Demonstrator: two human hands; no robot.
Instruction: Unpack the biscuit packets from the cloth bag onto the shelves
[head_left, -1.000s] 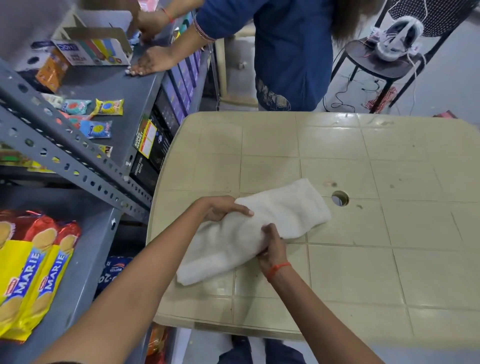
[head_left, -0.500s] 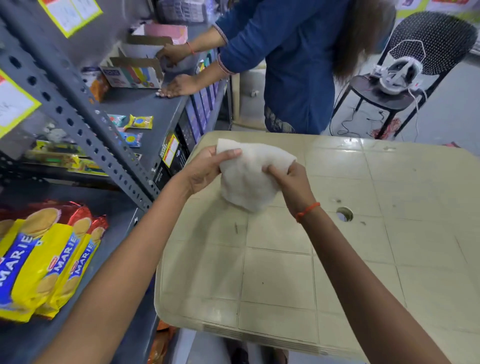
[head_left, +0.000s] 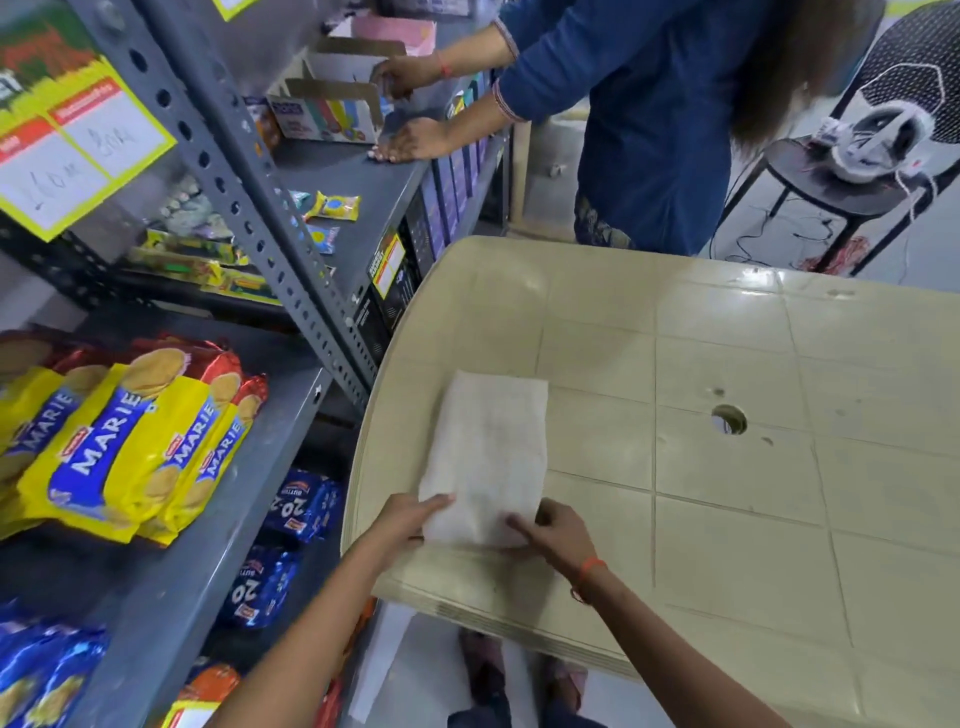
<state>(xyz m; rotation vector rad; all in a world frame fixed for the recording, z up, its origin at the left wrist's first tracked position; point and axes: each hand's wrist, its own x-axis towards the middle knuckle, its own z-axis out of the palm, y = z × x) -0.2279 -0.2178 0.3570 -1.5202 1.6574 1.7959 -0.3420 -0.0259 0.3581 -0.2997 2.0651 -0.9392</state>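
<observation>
Pinning the folded cloth bag (head_left: 488, 457) flat at the table's (head_left: 727, 519) near-left edge, my left hand (head_left: 410, 519) and right hand (head_left: 556, 530) grasp its near end beside shelved MARIE packets (head_left: 119, 441).

One cloth bag (head_left: 488, 457) — two hands

Cloth bag (head_left: 488, 457) near edge hidden under both hands — contents (if any) unseen.
</observation>
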